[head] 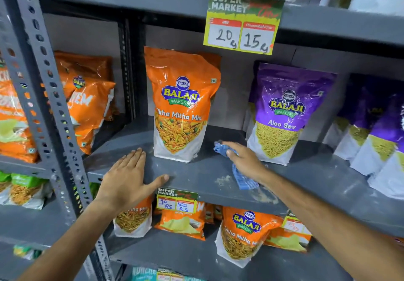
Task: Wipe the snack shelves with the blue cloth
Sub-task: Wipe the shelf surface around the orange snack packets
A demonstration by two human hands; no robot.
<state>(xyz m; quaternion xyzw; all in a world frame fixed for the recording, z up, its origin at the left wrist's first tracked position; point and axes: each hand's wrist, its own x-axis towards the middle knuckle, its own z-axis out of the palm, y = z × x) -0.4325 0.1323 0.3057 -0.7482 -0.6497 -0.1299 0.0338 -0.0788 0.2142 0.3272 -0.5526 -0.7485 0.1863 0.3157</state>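
Note:
A grey metal shelf runs across the middle of the head view. My right hand presses a crumpled blue cloth onto it, between an orange Tikha Mitha Mix pouch and a purple Aloo Sev pouch. Part of the cloth sticks out beyond my fingers and part trails below my palm. My left hand lies flat on the shelf's front left, fingers spread, thumb over the front edge, holding nothing. Pale dust smears mark the shelf near the cloth.
More purple pouches stand at the right, orange packs behind the perforated upright at the left. A price tag hangs from the shelf above, another tag below my left thumb. Orange pouches fill the lower shelf.

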